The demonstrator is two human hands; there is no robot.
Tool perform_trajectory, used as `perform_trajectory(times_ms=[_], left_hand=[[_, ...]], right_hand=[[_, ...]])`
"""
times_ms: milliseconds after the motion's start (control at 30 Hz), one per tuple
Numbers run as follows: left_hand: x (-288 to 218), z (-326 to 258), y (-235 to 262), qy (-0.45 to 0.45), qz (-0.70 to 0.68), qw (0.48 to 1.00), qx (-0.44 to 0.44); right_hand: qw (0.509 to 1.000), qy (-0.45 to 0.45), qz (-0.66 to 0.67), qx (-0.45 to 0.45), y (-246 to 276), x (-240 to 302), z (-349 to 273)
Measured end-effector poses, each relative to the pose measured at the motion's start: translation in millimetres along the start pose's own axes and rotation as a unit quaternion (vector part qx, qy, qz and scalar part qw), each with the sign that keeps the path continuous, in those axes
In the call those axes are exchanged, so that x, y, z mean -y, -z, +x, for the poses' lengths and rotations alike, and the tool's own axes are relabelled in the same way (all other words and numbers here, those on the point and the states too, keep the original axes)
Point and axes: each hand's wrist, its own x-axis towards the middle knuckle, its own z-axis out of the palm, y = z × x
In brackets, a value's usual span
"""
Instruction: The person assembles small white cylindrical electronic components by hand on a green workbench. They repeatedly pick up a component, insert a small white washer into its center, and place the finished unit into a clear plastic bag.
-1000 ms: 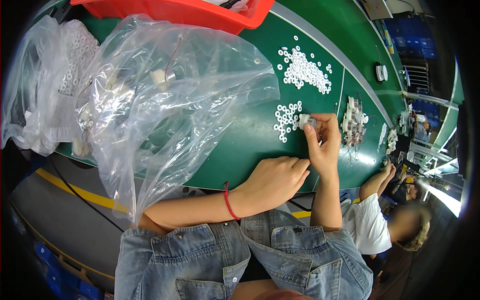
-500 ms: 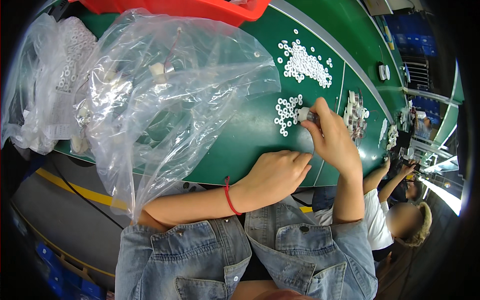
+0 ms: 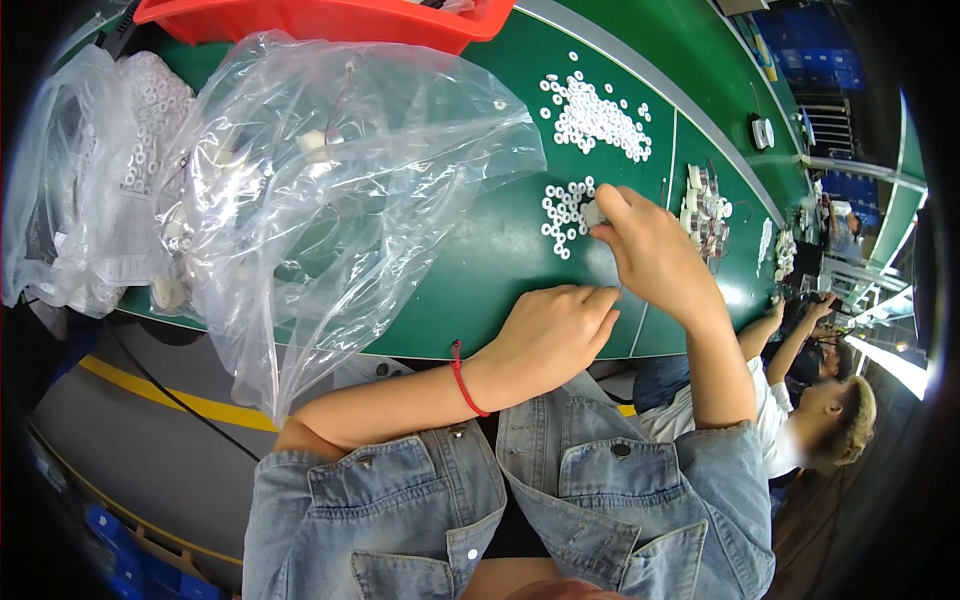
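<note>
Head view shows the right hand (image 3: 650,255) pinching a small white part (image 3: 592,213) beside the washer pile (image 3: 562,215) for easy reach, while the left hand (image 3: 550,335), loosely curled and empty, steadies against the green desk (image 3: 480,270).

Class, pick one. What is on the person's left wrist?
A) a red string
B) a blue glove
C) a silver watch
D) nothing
A: a thin red string circles the wrist just behind the left hand, which rests at the green table edge.
</note>
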Motion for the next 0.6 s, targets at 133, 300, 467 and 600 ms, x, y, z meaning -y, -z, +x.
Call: perform_trajectory(times_ms=[133, 300, 467, 600], left_hand=[[0.6, -2.1, -1.4, 0.008, -0.007, 1.000, 0.007], [1.4, -1.9, -3.1, 0.002, 0.000, 1.000, -0.002], [-1.1, 0.4, -3.8, -0.005, 0.003, 1.000, -0.013], [-0.9, 1.3, -0.9, -0.005, -0.013, 1.000, -0.023]], right_hand=[[1.000, -0.005, 0.001, 0.001, -4.7, -2.7, -3.1], [1.000, -0.001, 0.005, -0.024, -9.8, -2.5, -4.5], [0.998, -0.020, 0.054, -0.040, -10.4, -8.1, -8.2], [0.974, -0.060, 0.206, -0.072, -28.3, -23.5, -19.2]])
